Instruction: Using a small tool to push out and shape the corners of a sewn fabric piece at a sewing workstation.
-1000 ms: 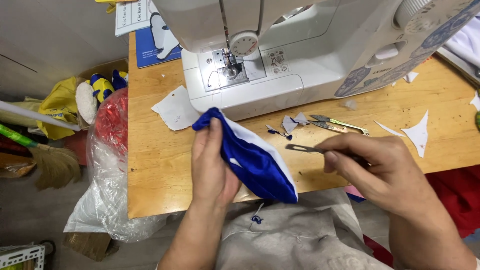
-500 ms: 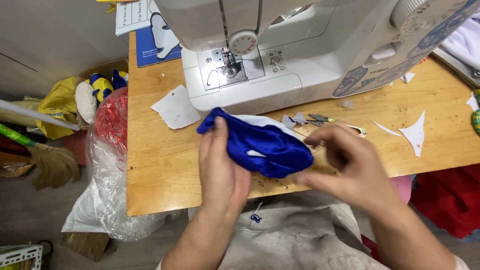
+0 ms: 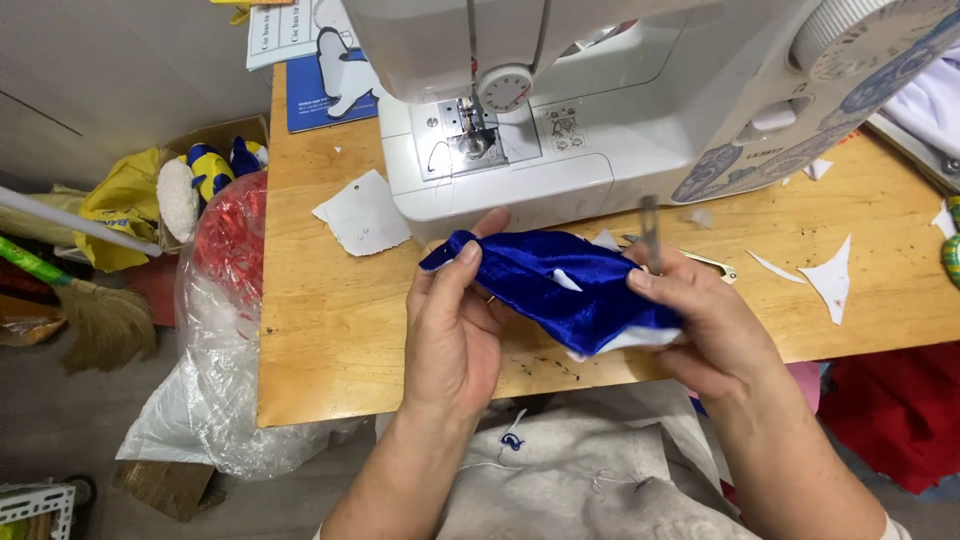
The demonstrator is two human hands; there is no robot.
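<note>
While the blue velvet piece point(image 3: 560, 290) is stretched left to right above the wooden table point(image 3: 330, 330), its left end is pinched by the left hand point(image 3: 455, 335). Its right end is gripped by the right hand point(image 3: 705, 325), together with upright metal tweezers point(image 3: 650, 232); both hands lie equally near

Sewing machine point(image 3: 600, 120) blocks ahead of the hands; bare tabletop point(image 3: 330, 320) lies left.

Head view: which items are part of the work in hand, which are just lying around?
In hand:
- blue velvet fabric piece, held by left hand and right hand
- thin metal tool, upright in the right hand

Lying about:
- white sewing machine, behind the hands
- white paper scraps on the wooden table
- broom
- clear plastic bag
</note>
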